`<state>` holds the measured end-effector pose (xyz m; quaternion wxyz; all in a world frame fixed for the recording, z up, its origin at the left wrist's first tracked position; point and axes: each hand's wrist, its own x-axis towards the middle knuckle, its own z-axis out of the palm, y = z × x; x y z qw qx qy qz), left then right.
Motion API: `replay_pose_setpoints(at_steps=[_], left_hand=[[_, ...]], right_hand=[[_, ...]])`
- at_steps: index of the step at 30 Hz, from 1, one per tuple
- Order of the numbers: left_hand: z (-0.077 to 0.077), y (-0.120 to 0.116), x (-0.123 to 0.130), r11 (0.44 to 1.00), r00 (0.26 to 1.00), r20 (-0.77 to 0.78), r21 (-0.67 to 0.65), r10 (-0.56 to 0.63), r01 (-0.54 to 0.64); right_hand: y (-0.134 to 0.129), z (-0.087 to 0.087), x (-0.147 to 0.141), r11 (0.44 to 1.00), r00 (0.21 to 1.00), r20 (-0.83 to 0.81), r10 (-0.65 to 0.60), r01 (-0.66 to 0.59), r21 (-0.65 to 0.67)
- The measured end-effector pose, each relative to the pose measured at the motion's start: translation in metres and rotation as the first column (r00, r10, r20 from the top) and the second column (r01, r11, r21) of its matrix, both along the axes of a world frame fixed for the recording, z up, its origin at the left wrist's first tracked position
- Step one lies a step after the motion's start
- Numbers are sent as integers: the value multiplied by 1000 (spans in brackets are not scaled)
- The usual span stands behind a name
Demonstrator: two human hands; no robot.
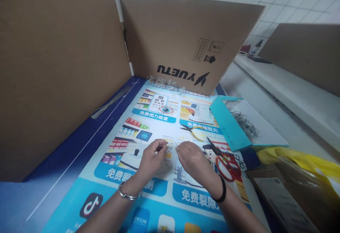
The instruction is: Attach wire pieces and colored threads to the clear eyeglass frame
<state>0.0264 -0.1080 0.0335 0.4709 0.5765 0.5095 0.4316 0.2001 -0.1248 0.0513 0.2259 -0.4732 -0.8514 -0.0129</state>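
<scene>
Turquoise box (pixel 227 128): beyond the right grip (pixel 195 157), to its right. Left grip (pixel 154 155) and right: each pinched closed, seemingly on one item. Pale sliver (pixel 172 146): between both; material indistinct from where I stand; probably light, flexible, easily bent; best held by its ends.

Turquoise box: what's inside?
The turquoise box holds a tangle of thin silvery pieces. Anything beneath the tangle is covered, so can't be seen.

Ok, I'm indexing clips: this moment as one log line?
left hand: pinched; right hand: pinched; anything held: too small to tell; scissors: on poster; teal box: wiry pieces inside
</scene>
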Motion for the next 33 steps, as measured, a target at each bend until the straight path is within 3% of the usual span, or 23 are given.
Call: replay_pose_setpoints(at_steps=[9,15,27,33], left_hand=[[0,-1,-3,990,984,-165,130,70,-49],[4,0,-3,995,970,-223,56,98,-88],[5,-4,-1,978,973,-210,205,93,-49],[5,-7,1,960,973,-185,266,139,-87]], right_hand=[[1,4,-1,1000,1000,15,-1,1,2],[0,5,-1,1000,999,42,-19,19,-4],[1,0,-1,1000,1000,24,-1,2,-18],[0,0,-2,1000,999,33,25,-26,9]])
